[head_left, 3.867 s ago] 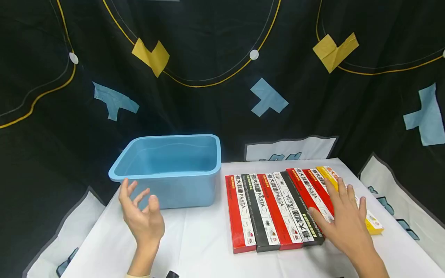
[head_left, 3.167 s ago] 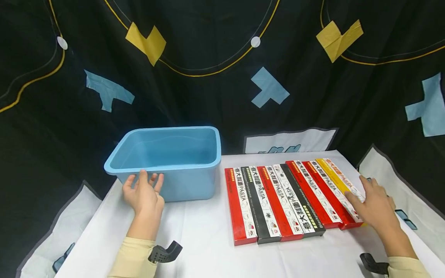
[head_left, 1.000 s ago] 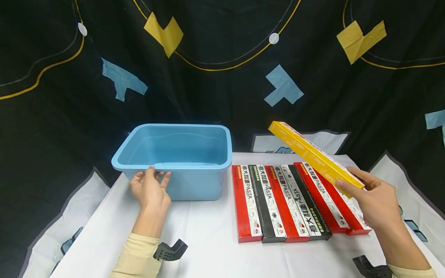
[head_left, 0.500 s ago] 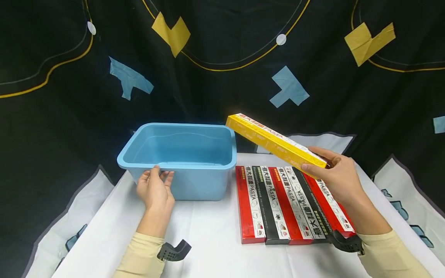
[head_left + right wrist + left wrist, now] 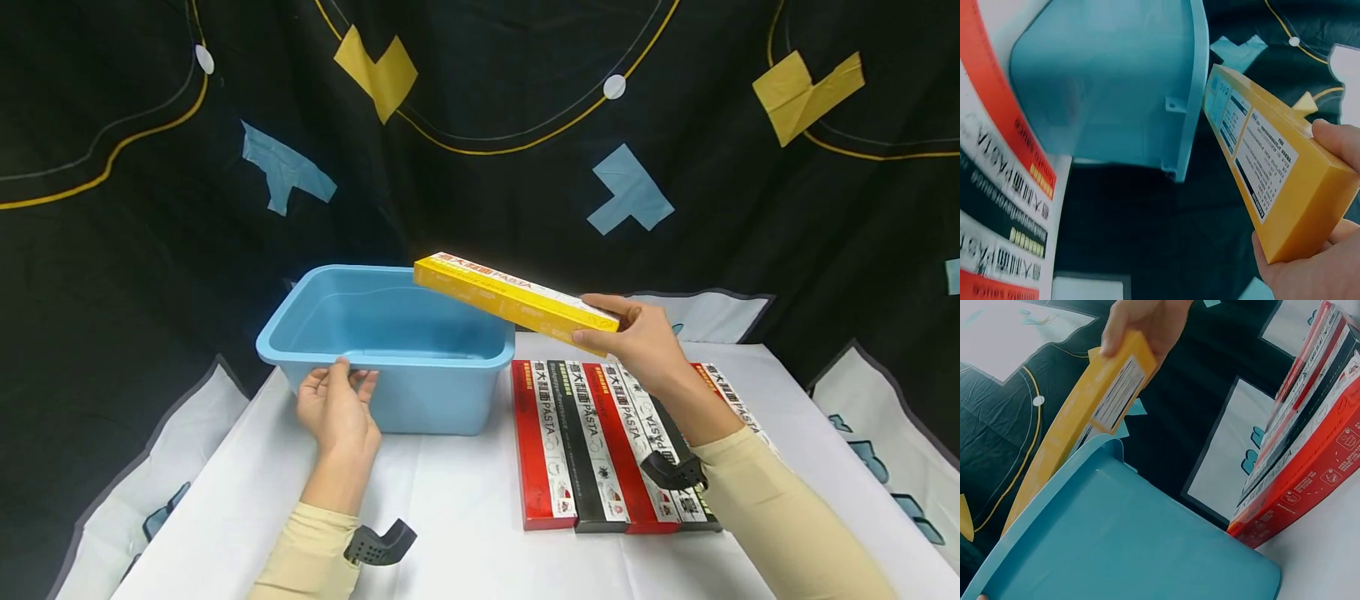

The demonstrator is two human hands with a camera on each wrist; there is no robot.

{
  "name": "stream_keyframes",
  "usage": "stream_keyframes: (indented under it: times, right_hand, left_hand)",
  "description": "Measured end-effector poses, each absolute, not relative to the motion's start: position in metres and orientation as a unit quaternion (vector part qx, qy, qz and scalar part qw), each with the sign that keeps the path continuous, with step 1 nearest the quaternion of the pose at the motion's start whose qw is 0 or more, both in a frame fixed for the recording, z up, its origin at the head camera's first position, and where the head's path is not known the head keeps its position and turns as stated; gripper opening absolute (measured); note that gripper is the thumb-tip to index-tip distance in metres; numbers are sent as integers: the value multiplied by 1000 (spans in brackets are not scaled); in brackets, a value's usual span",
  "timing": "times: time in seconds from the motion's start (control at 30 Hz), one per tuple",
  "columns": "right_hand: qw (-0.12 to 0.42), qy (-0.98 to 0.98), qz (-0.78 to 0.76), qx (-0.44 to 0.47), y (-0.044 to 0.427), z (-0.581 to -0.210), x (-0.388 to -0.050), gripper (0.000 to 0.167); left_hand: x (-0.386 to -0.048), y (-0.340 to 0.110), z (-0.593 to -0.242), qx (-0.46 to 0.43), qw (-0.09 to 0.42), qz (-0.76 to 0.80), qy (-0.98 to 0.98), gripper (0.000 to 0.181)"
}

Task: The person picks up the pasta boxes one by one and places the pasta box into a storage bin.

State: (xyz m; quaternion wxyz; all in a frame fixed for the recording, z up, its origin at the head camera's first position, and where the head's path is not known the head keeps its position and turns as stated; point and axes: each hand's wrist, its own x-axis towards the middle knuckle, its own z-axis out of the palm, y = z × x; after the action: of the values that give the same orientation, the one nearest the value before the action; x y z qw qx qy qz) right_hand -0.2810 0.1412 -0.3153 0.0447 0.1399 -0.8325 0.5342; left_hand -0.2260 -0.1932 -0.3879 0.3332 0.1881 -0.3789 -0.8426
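Observation:
My right hand (image 5: 637,337) grips the near end of a yellow pasta box (image 5: 517,296), thumb on one side and fingers on the other. The box is tilted, its far end over the blue plastic tub (image 5: 390,396). In the right wrist view the yellow box (image 5: 1266,156) shows its printed underside beside the tub wall (image 5: 1110,81). My left hand (image 5: 341,412) holds the tub's front rim, thumb on top and fingers beneath. A row of red and black pasta boxes (image 5: 588,442) lies right of the tub, partly hidden by my right arm.
A white cloth covers the table (image 5: 450,517). Behind it hangs a dark curtain (image 5: 480,217) with yellow and blue patches. The row of boxes also shows in the left wrist view as a red box (image 5: 1310,475) next to the tub.
My right hand has picked the yellow box up from the right end of the row and carried it left to above the tub. My left hand has moved onto the tub's rim.

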Motion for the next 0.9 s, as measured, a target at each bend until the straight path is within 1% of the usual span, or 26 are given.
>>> stream_keyframes:
  times: [0.1, 0.27, 0.37, 0.5, 0.6, 0.73, 0.9]
  right_hand:
    - [45, -834, 533, 137, 125, -314, -291, 67]
    - [25, -834, 529, 154, 98, -311, -306, 65]
    - [16, -839, 512, 184, 82, -310, -319, 63]
    - [6, -846, 471, 252, 58, -309, -340, 60]
    - [-7, -854, 434, 287, 40, -310, -352, 59]
    - [-26, -862, 401, 310, 17, -313, -364, 58]
    - [-38, -869, 356, 340, -4, -315, -377, 57]
  left_hand:
    - [-226, -192, -390, 192, 337, -838, -385, 16]
    - [-226, -191, -391, 192, 341, -832, -394, 18]
    - [-226, -192, -391, 191, 343, -828, -400, 19]
    - [-227, -194, -388, 193, 344, -826, -403, 20]
    - [-226, -196, -386, 196, 340, -827, -401, 22]
    - [-225, -196, -386, 197, 334, -831, -398, 22]
    - [-225, -193, -387, 194, 339, -829, -401, 22]
